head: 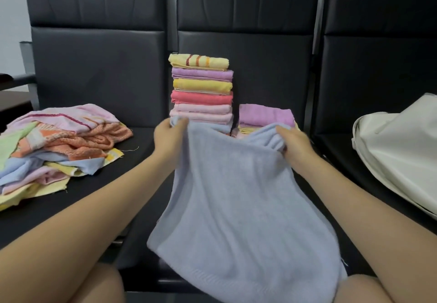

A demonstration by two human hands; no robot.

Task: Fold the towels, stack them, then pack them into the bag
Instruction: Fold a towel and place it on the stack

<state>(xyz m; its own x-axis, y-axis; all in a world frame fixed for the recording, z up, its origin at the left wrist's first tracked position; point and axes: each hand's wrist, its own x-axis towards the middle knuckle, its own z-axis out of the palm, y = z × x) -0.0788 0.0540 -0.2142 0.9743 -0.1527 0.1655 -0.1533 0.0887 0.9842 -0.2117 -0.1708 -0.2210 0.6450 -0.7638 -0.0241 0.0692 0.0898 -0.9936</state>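
No readable writing on anything. Left hand (169,134) pinches the far-left corner of a pale blue terry towel (234,208); right hand (294,145) grips the bunched far-right corner. Towel hangs between them, near hem draped toward the lap. Folded stack (201,92), square-edged, stands just beyond; a lower folded stack (266,115) to its right. Loose heap of unfolded towels (54,146) left, bare seat between. Off-white soft bag (402,151) lies right, on black padded seats (99,66).
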